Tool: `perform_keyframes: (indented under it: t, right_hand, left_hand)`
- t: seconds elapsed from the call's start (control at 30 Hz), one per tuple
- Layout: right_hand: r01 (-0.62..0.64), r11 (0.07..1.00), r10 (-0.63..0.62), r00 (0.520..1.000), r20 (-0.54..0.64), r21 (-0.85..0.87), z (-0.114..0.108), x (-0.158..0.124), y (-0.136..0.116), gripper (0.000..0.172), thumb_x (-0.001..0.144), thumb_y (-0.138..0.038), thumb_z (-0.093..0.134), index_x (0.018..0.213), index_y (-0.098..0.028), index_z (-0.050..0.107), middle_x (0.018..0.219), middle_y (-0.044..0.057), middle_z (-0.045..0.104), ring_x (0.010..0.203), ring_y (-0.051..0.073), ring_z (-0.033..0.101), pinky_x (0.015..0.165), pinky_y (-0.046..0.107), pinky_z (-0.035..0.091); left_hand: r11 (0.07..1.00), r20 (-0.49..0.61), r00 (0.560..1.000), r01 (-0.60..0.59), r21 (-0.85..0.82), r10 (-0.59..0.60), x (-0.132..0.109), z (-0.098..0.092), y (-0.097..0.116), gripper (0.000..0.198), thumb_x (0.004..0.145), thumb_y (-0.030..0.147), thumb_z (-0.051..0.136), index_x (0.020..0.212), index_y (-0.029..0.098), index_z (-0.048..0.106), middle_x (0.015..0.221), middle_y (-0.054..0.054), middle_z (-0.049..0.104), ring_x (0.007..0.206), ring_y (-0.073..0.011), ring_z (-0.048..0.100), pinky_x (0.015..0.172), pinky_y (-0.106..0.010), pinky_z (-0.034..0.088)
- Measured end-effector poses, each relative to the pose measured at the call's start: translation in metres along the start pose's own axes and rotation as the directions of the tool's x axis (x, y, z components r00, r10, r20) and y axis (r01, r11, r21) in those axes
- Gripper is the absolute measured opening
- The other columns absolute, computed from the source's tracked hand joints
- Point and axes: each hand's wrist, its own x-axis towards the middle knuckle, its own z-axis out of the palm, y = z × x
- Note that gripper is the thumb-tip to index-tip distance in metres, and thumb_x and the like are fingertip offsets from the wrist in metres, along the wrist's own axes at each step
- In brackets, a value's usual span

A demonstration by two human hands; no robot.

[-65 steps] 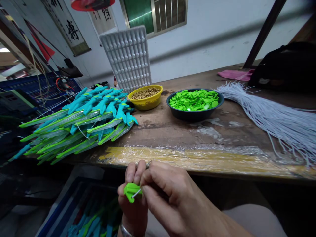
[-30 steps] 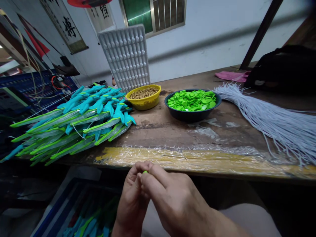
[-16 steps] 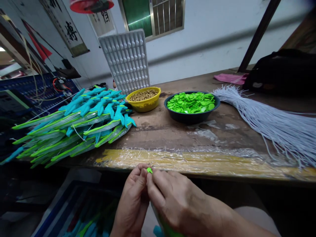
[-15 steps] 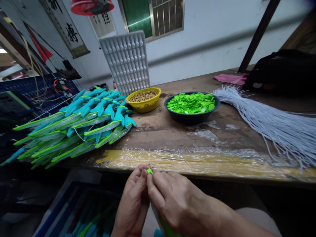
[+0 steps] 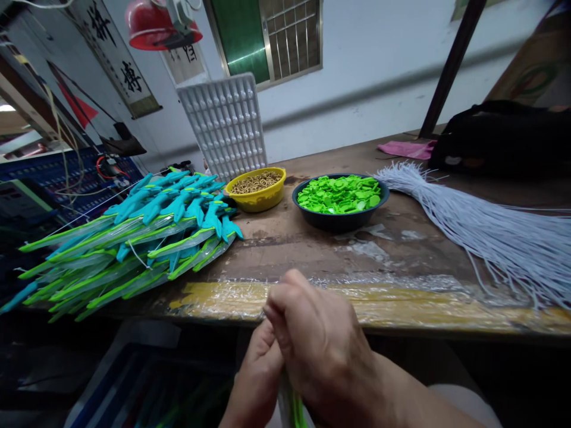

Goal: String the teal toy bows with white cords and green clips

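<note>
Rising since a moment ago, the right hand (image 5: 321, 345) is now folding over the fingers of the left hand (image 5: 261, 368), covering the small green tip that was showing there. Each grip is pressing closed around the upper end of a green strip (image 5: 297, 410), which is hanging between the hands with clear plastic alongside; exactly what the hidden fingertips are pinching, I cannot tell.

Knuckles are blocking part of the counter (image 5: 285, 246) edge. Beyond, a dark bowl (image 5: 341, 223) is holding green discs (image 5: 339, 193), and a yellow bowl (image 5: 259, 204) is holding brass-coloured rings (image 5: 256, 182). Turquoise-and-green toys (image 5: 172, 205) are lying piled at the left; white strings (image 5: 482, 229) are spreading at the right, near a pink cloth (image 5: 405, 149) and a black bag (image 5: 499, 139). Behind the yellow bowl, a grey tray (image 5: 223, 128) is standing tilted. On the wall, a scroll (image 5: 116, 53) is showing 拼 and 搏; a red lamp (image 5: 151, 27) is partly covering another scroll (image 5: 187, 62).
</note>
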Motion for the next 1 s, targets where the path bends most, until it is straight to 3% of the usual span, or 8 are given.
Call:
perform_keyframes:
  t: [0.1, 0.2, 0.27, 0.33, 0.47, 0.6, 0.87, 1.0]
  right_hand:
    - [-0.26, 0.95, 0.244, 0.964, 0.106, 0.175, -0.001, 0.001, 0.012, 0.017, 0.099, -0.012, 0.043, 0.085, -0.018, 0.05, 0.076, 0.0, 0.053, 0.06, 0.013, 0.048, 0.056, 0.026, 0.035]
    - [-0.53, 0.789, 0.459, 0.845, 0.276, 0.312, 0.0, -0.015, 0.025, 0.018, 0.098, -0.016, 0.045, 0.081, -0.019, 0.049, 0.072, -0.002, 0.052, 0.063, 0.012, 0.049, 0.059, 0.024, 0.037]
    - [-0.632, 0.691, 0.543, 0.775, 0.324, 0.352, -0.003, -0.029, 0.03, 0.02, 0.1, -0.02, 0.045, 0.081, -0.019, 0.048, 0.07, -0.003, 0.049, 0.063, 0.012, 0.048, 0.06, 0.024, 0.038]
    - [-0.637, 0.669, 0.543, 0.771, 0.333, 0.382, -0.01, -0.041, 0.034, 0.02, 0.102, -0.022, 0.044, 0.082, -0.019, 0.048, 0.071, -0.003, 0.048, 0.065, 0.012, 0.047, 0.062, 0.024, 0.038]
    - [-0.456, 0.753, 0.314, 0.883, 0.349, 0.474, -0.026, -0.057, 0.033, 0.017, 0.101, -0.016, 0.044, 0.085, -0.019, 0.05, 0.089, 0.003, 0.054, 0.083, 0.014, 0.053, 0.075, 0.025, 0.043]
    - [-0.454, 0.7, 0.275, 0.884, 0.379, 0.552, -0.038, -0.061, 0.027, 0.014, 0.097, -0.01, 0.051, 0.087, -0.018, 0.056, 0.099, 0.004, 0.057, 0.093, 0.015, 0.057, 0.082, 0.025, 0.046]
    - [-0.614, 0.499, 0.542, 0.772, 0.333, 0.611, -0.034, -0.067, 0.018, 0.016, 0.09, -0.019, 0.065, 0.074, -0.017, 0.063, 0.077, -0.001, 0.056, 0.077, 0.013, 0.054, 0.072, 0.023, 0.042]
    - [-0.682, 0.204, 0.715, 0.594, 0.369, 0.703, -0.026, -0.072, 0.015, 0.018, 0.084, -0.026, 0.074, 0.083, -0.018, 0.058, 0.074, -0.004, 0.053, 0.067, 0.009, 0.049, 0.063, 0.02, 0.04]
  left_hand:
    - [0.998, 0.148, 0.987, 0.068, 0.005, -0.068, 0.0, -0.007, -0.005, 0.019, 0.084, 0.038, 0.079, 0.082, 0.019, 0.076, 0.061, -0.001, 0.064, 0.057, -0.0133, 0.057, 0.059, -0.024, 0.046]
    - [0.995, 0.219, 0.971, 0.1, -0.022, -0.093, 0.001, -0.015, -0.008, 0.02, 0.079, 0.038, 0.083, 0.081, 0.019, 0.075, 0.066, -0.001, 0.068, 0.055, -0.0118, 0.059, 0.055, -0.022, 0.045]
    - [0.995, 0.176, 0.98, 0.098, 0.006, -0.097, 0.001, -0.016, -0.01, 0.022, 0.076, 0.037, 0.086, 0.077, 0.018, 0.074, 0.07, -0.002, 0.068, 0.055, -0.0104, 0.058, 0.055, -0.02, 0.044]
    - [0.995, 0.103, 0.99, 0.091, 0.044, -0.095, 0.002, -0.015, -0.011, 0.023, 0.077, 0.036, 0.084, 0.073, 0.016, 0.073, 0.068, -0.001, 0.066, 0.055, -0.0091, 0.056, 0.055, -0.02, 0.043]
    - [0.992, 0.062, 0.991, 0.112, 0.059, -0.116, 0.002, -0.009, -0.015, 0.022, 0.077, 0.035, 0.085, 0.074, 0.016, 0.074, 0.064, 0.0, 0.064, 0.058, -0.0093, 0.055, 0.059, -0.019, 0.043]
    - [0.993, 0.065, 0.993, 0.091, 0.077, -0.096, 0.003, -0.004, -0.02, 0.022, 0.076, 0.032, 0.086, 0.072, 0.015, 0.073, 0.072, -0.001, 0.066, 0.067, -0.0113, 0.057, 0.065, -0.02, 0.045]
    - [0.988, 0.094, 0.989, 0.108, 0.108, -0.118, 0.006, -0.001, -0.02, 0.021, 0.073, 0.033, 0.088, 0.075, 0.016, 0.076, 0.078, -0.002, 0.069, 0.072, -0.0139, 0.061, 0.069, -0.023, 0.049]
    - [0.986, 0.092, 0.988, 0.115, 0.118, -0.126, 0.007, 0.007, -0.019, 0.018, 0.075, 0.031, 0.087, 0.075, 0.017, 0.076, 0.076, -0.001, 0.069, 0.068, -0.0108, 0.06, 0.066, -0.019, 0.048]
